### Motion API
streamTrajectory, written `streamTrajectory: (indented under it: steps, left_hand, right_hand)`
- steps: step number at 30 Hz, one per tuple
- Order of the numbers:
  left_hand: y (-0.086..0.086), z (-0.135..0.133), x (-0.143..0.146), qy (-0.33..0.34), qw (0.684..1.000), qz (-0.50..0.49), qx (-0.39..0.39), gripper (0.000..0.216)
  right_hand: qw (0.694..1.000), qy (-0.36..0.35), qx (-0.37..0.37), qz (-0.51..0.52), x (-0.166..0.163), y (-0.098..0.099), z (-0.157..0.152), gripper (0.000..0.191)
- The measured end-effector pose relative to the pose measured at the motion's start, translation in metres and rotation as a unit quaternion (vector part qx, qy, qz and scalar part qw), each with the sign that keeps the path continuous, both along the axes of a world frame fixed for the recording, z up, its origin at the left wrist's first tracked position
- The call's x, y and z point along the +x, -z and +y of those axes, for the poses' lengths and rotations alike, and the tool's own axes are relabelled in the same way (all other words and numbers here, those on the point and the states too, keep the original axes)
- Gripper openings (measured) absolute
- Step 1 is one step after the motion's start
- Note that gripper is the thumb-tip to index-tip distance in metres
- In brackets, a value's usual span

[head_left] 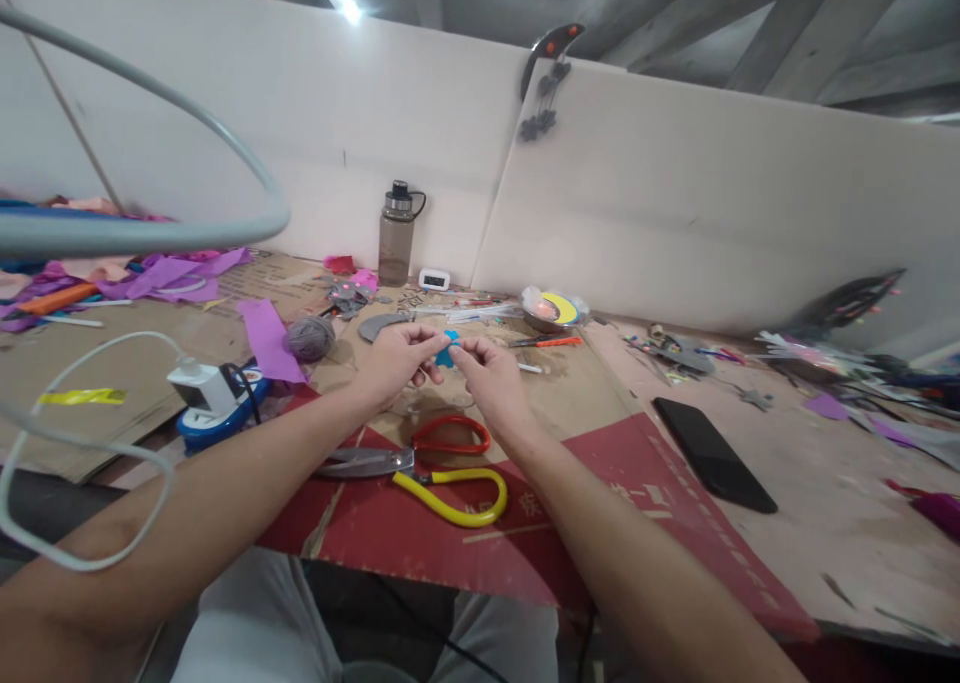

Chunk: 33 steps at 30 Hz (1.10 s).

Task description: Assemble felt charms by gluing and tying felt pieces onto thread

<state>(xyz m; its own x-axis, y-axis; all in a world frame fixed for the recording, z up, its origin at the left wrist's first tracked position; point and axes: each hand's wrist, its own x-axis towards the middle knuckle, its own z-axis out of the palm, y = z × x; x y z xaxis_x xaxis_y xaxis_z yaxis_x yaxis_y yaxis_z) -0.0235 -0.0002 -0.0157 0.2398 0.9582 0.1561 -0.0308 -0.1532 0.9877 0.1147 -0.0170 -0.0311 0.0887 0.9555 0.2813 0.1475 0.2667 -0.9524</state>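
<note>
A small blue flower-shaped piece (448, 349), fabric or felt by its look, is pinched between my two hands above the cardboard. My left hand (401, 363) grips its left edge with thumb and fingertips. On the other side, my right hand (484, 371) has its thumb and forefinger closed on the piece. Below my hands lie large scissors (450, 503) with one red and one yellow handle, blades pointing left. A ball of grey yarn (310, 338) sits left of my left hand, touching a purple strip (268, 338).
A water bottle (396, 235) and a small white digital clock (434, 280) stand by the partition. A bowl (551, 325) and orange-handled scissors (559, 341) lie beyond my hands. A black phone (712, 453) is at right; a power strip (217, 413) and looping white cable (19, 433) are at left.
</note>
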Motion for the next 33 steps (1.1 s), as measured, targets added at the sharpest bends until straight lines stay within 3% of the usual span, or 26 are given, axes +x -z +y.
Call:
streamTrajectory:
  steps: [4,10,15,22,24,28,33]
  left_hand:
    - [-0.001,-0.001,0.000,-0.002,1.000,0.017,0.016,0.030]
    - [0.000,0.002,0.003,0.069,0.993,-0.099,-0.012,0.024]
    - [0.001,0.002,0.004,0.013,0.995,-0.073,-0.064,0.025]
    - [0.001,0.009,-0.004,-0.030,0.994,-0.102,-0.023,0.027]
    - [0.000,0.013,-0.007,-0.040,0.991,-0.127,-0.025,0.026]
    - [-0.004,0.023,-0.015,-0.079,0.981,-0.177,-0.020,0.021]
    - [-0.014,0.034,-0.031,-0.116,0.960,-0.255,-0.008,0.014]
  right_hand:
    - [1.000,0.011,0.011,0.010,0.000,0.004,0.003,0.023]
    - [0.999,0.039,0.016,0.021,0.001,-0.001,0.002,0.022]
    - [0.998,0.043,0.053,-0.011,0.000,-0.001,0.000,0.022]
    - [0.999,0.014,0.022,-0.019,0.000,0.005,0.004,0.033]
    - [0.999,-0.004,0.024,-0.030,0.000,0.007,0.004,0.028]
    - [0.988,-0.090,0.053,-0.116,-0.005,0.009,-0.003,0.016]
    - [0.928,-0.144,0.148,-0.311,-0.013,0.008,-0.017,0.020]
